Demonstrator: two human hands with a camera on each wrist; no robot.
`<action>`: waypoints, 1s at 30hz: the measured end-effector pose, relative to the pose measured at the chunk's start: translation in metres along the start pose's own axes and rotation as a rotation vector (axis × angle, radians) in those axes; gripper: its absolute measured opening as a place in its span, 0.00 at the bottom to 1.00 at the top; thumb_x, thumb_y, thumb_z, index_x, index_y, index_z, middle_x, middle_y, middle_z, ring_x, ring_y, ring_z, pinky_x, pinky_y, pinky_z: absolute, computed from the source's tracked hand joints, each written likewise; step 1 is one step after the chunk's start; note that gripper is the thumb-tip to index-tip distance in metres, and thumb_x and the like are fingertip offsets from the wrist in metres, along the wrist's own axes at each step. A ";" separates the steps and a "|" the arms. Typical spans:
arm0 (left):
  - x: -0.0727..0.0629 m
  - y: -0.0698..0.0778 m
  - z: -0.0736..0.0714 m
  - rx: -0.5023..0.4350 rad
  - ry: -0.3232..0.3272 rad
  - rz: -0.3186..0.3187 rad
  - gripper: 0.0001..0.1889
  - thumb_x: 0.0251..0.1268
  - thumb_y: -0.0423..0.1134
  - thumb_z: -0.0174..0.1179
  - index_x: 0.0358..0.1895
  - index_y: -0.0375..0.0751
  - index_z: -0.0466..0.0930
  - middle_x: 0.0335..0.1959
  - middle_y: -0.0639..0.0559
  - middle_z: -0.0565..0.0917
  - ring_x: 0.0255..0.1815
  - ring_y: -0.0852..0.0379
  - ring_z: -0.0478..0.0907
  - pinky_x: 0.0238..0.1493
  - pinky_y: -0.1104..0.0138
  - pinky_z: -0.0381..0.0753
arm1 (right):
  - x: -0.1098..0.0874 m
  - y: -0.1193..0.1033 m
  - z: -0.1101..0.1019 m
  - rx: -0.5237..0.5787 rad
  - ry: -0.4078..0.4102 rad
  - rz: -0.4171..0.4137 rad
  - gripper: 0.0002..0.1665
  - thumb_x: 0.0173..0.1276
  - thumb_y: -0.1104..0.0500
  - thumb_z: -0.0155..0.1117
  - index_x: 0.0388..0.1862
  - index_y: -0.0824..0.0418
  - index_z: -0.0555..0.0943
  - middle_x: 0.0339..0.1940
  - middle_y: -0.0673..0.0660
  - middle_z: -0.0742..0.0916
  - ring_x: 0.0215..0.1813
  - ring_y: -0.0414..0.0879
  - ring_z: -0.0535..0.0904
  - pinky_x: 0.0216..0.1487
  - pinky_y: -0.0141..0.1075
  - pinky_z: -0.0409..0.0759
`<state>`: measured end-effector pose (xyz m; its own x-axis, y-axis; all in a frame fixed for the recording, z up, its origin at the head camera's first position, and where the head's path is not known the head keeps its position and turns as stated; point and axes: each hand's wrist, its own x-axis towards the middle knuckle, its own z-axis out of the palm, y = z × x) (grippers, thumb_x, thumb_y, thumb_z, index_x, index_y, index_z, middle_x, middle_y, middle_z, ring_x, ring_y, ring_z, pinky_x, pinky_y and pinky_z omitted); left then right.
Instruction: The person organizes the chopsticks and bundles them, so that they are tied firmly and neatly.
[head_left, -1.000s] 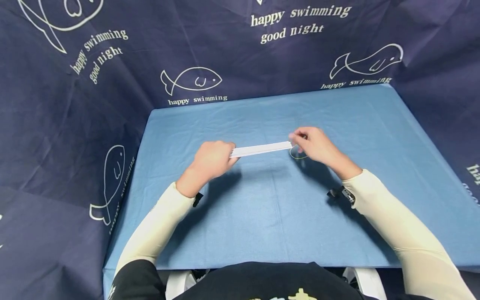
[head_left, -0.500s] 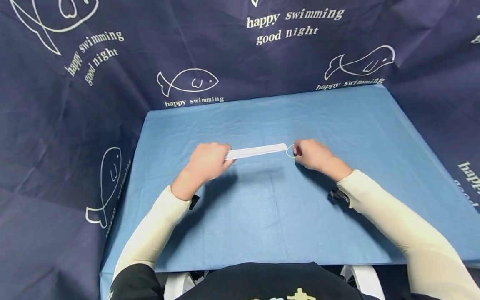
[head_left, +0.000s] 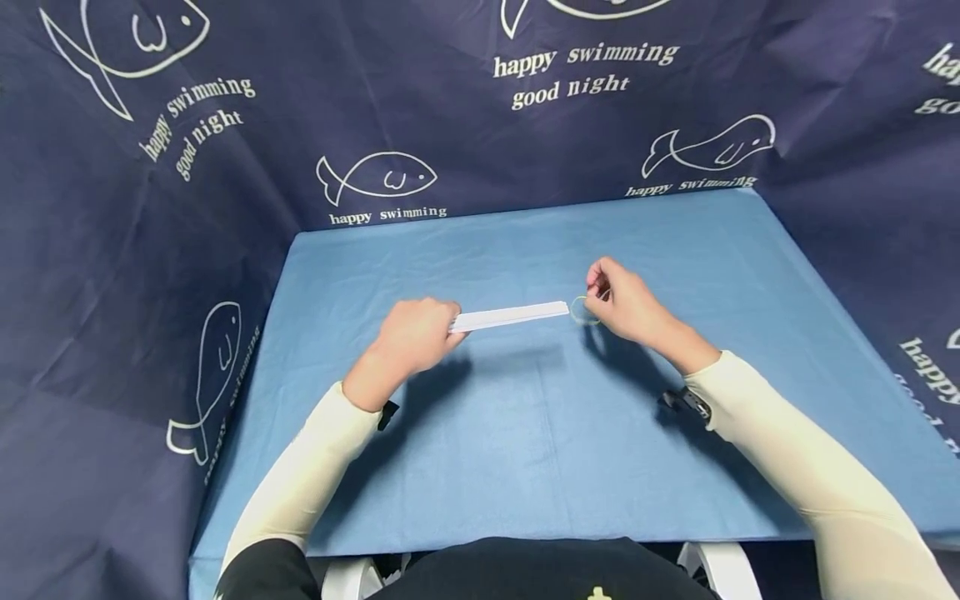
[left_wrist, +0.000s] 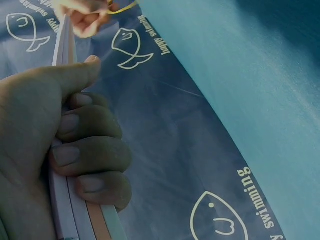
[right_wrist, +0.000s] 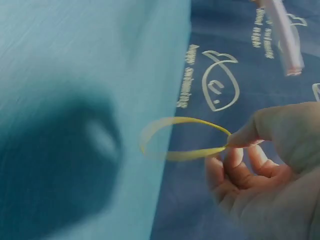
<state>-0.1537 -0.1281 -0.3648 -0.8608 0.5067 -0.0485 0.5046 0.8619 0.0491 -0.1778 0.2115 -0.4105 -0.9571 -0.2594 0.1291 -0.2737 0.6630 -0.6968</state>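
Observation:
My left hand [head_left: 416, 336] grips one end of a stack of long, narrow flat strips [head_left: 513, 316], which points right above the table. In the left wrist view the fingers curl round the strips [left_wrist: 65, 210]; white, orange and pale green edges show below the fist. My right hand [head_left: 628, 307] is just beyond the far end of the stack. Between its thumb and fingertips it pinches a thin yellow rubber band [right_wrist: 197, 153]. The band hangs as an oval loop, apart from the strips' end [right_wrist: 293, 69] in the right wrist view.
A blue cloth [head_left: 480, 450] covers the table. Dark blue fabric [head_left: 480, 125] printed with white fish and lettering rises behind and at both sides. Wrist-worn devices [head_left: 688, 402] show under both cuffs. White chair arms [head_left: 723, 571] stand at the table's front edge.
My right hand, first at the strips' far end, has drawn back to the right, dipped and risen again with the rubber band. My left hand still grips the strips in nearly the same place.

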 end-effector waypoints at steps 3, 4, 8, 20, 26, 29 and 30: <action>0.000 0.001 0.003 -0.005 0.000 0.000 0.15 0.77 0.51 0.60 0.32 0.47 0.80 0.21 0.54 0.78 0.23 0.53 0.77 0.26 0.56 0.76 | -0.004 -0.011 -0.002 0.098 0.036 0.005 0.11 0.65 0.68 0.60 0.46 0.65 0.75 0.39 0.59 0.83 0.41 0.47 0.78 0.42 0.27 0.76; 0.000 0.001 0.004 -0.006 -0.001 -0.001 0.15 0.77 0.51 0.60 0.33 0.47 0.80 0.21 0.54 0.78 0.23 0.53 0.76 0.26 0.56 0.76 | -0.005 -0.014 -0.003 0.128 0.047 0.006 0.11 0.64 0.69 0.60 0.46 0.66 0.76 0.39 0.59 0.83 0.41 0.46 0.78 0.42 0.26 0.76; 0.001 0.002 0.008 -0.005 -0.010 -0.001 0.15 0.77 0.51 0.60 0.33 0.47 0.81 0.20 0.54 0.77 0.22 0.54 0.76 0.25 0.58 0.75 | -0.010 -0.027 -0.004 0.205 0.073 0.015 0.11 0.63 0.70 0.62 0.45 0.66 0.77 0.39 0.59 0.84 0.40 0.43 0.78 0.42 0.24 0.77; 0.007 0.007 0.012 -0.006 -0.044 -0.002 0.15 0.78 0.52 0.59 0.36 0.46 0.83 0.21 0.54 0.79 0.23 0.55 0.76 0.25 0.58 0.75 | -0.021 -0.053 -0.002 0.332 0.048 -0.021 0.07 0.64 0.72 0.67 0.40 0.66 0.80 0.33 0.59 0.84 0.31 0.38 0.78 0.34 0.27 0.76; 0.004 0.006 0.010 -0.001 -0.048 -0.019 0.15 0.78 0.53 0.60 0.35 0.47 0.82 0.22 0.54 0.79 0.23 0.54 0.77 0.25 0.57 0.76 | -0.020 -0.061 0.008 0.491 -0.011 -0.049 0.06 0.64 0.74 0.67 0.39 0.71 0.79 0.33 0.58 0.86 0.31 0.36 0.82 0.34 0.26 0.80; 0.006 0.005 0.010 -0.020 -0.041 -0.025 0.16 0.78 0.53 0.59 0.34 0.47 0.82 0.22 0.53 0.79 0.24 0.53 0.77 0.26 0.55 0.77 | -0.022 -0.060 0.010 0.545 -0.040 -0.034 0.06 0.63 0.76 0.66 0.37 0.73 0.79 0.32 0.62 0.87 0.29 0.39 0.84 0.32 0.29 0.82; 0.006 0.005 0.010 -0.026 -0.038 -0.030 0.17 0.78 0.54 0.59 0.33 0.47 0.82 0.22 0.53 0.80 0.24 0.52 0.77 0.27 0.55 0.77 | -0.023 -0.058 0.011 0.558 -0.057 -0.019 0.05 0.62 0.77 0.65 0.36 0.74 0.79 0.31 0.64 0.87 0.29 0.41 0.85 0.31 0.31 0.83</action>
<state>-0.1560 -0.1207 -0.3752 -0.8720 0.4815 -0.0886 0.4764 0.8762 0.0731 -0.1386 0.1716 -0.3810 -0.9417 -0.3154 0.1173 -0.1836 0.1897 -0.9645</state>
